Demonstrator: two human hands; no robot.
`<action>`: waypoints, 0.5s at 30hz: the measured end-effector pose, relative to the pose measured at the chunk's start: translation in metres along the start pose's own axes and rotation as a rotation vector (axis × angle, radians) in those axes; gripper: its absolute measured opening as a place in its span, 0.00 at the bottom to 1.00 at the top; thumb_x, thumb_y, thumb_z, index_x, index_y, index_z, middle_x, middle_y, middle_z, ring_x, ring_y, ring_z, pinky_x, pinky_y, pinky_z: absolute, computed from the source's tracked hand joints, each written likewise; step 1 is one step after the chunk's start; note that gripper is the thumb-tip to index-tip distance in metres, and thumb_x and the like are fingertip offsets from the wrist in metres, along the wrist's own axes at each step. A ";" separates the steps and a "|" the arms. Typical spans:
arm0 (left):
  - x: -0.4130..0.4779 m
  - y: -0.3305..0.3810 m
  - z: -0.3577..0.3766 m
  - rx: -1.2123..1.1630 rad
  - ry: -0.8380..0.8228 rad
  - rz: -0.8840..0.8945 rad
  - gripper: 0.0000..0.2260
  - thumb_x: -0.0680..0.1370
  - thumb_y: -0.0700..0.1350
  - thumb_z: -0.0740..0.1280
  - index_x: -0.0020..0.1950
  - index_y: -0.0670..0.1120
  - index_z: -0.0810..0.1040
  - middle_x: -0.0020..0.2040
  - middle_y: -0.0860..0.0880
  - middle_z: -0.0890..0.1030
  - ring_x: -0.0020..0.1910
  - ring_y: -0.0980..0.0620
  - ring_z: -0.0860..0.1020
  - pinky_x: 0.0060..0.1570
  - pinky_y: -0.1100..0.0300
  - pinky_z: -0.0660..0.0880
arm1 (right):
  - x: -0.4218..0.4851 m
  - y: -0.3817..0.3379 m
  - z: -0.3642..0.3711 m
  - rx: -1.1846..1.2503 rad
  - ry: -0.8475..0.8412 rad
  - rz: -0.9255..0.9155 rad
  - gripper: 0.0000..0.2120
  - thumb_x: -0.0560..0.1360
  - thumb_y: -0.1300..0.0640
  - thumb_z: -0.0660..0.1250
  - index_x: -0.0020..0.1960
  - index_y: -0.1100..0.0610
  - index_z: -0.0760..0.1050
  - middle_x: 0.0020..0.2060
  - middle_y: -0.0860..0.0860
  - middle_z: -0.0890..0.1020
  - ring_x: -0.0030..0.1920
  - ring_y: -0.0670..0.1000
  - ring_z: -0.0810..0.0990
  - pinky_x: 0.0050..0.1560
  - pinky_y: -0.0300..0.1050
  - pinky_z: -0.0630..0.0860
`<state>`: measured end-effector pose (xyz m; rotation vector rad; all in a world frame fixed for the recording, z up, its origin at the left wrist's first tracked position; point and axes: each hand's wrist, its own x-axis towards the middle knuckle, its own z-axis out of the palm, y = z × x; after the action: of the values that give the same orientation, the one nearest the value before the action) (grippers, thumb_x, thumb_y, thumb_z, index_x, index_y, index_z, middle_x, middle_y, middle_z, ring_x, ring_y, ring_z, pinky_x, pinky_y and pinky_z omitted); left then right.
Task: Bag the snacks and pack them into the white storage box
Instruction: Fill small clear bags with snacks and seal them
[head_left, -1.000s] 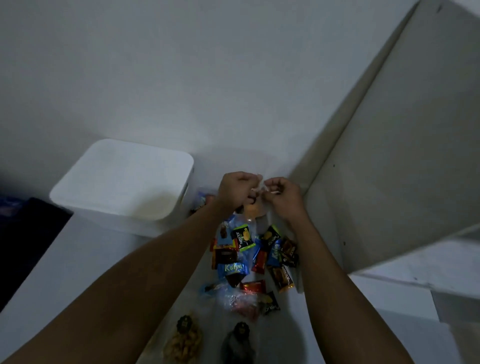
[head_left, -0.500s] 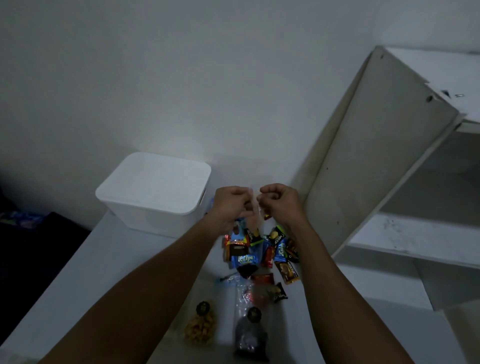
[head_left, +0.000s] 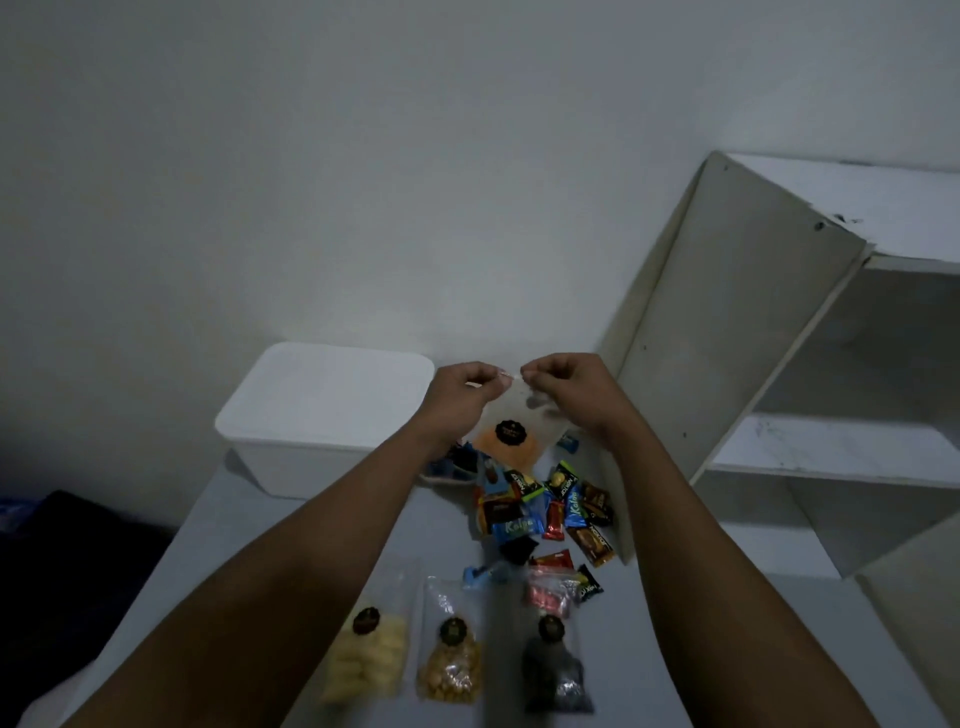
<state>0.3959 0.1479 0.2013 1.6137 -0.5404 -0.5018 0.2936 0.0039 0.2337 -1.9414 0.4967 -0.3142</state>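
Note:
Both hands hold a clear bag of orange snacks (head_left: 511, 442) up above the table. My left hand (head_left: 464, 392) and my right hand (head_left: 563, 387) pinch its top edge, fingertips almost touching. The bag carries a round black label. The white storage box (head_left: 322, 415) stands at the back left with its lid on. Below the held bag lies a heap of loose wrapped sweets (head_left: 545, 512). Near the front edge lie three filled bags: pale yellow (head_left: 366, 657), golden brown (head_left: 452, 667) and dark (head_left: 556, 670).
A white shelf unit (head_left: 737, 353) leans at the right, close to my right hand, with bare shelves (head_left: 836, 449) behind it. A small bag of pink sweets (head_left: 548, 592) lies mid-table. The table drops off at the left (head_left: 171, 551) into a dark area.
The view has tilted down, bringing the three filled bags at the front into sight. My hands have lifted the orange snack bag so it hangs clear of the sweets.

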 end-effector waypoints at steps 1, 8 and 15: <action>-0.002 0.004 -0.003 0.009 -0.002 0.032 0.07 0.78 0.45 0.71 0.52 0.43 0.85 0.51 0.49 0.85 0.51 0.56 0.80 0.54 0.59 0.76 | -0.004 -0.008 0.002 -0.052 -0.006 -0.025 0.07 0.76 0.54 0.71 0.49 0.57 0.83 0.43 0.55 0.86 0.42 0.52 0.86 0.44 0.51 0.81; -0.017 0.033 -0.026 0.030 -0.001 0.203 0.05 0.80 0.43 0.68 0.47 0.50 0.83 0.47 0.54 0.83 0.49 0.55 0.79 0.51 0.63 0.74 | -0.019 -0.054 0.025 -0.330 0.087 -0.156 0.10 0.79 0.54 0.67 0.46 0.60 0.80 0.36 0.55 0.84 0.33 0.45 0.82 0.35 0.39 0.73; -0.022 0.050 -0.043 0.024 -0.011 0.278 0.04 0.80 0.44 0.67 0.49 0.49 0.83 0.49 0.52 0.83 0.51 0.55 0.80 0.53 0.63 0.74 | -0.030 -0.075 0.030 -0.338 0.188 -0.236 0.09 0.78 0.53 0.69 0.43 0.57 0.80 0.34 0.50 0.82 0.34 0.47 0.79 0.36 0.41 0.72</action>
<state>0.4016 0.1908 0.2560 1.5283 -0.7683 -0.2974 0.2951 0.0697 0.2903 -2.3181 0.4649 -0.6002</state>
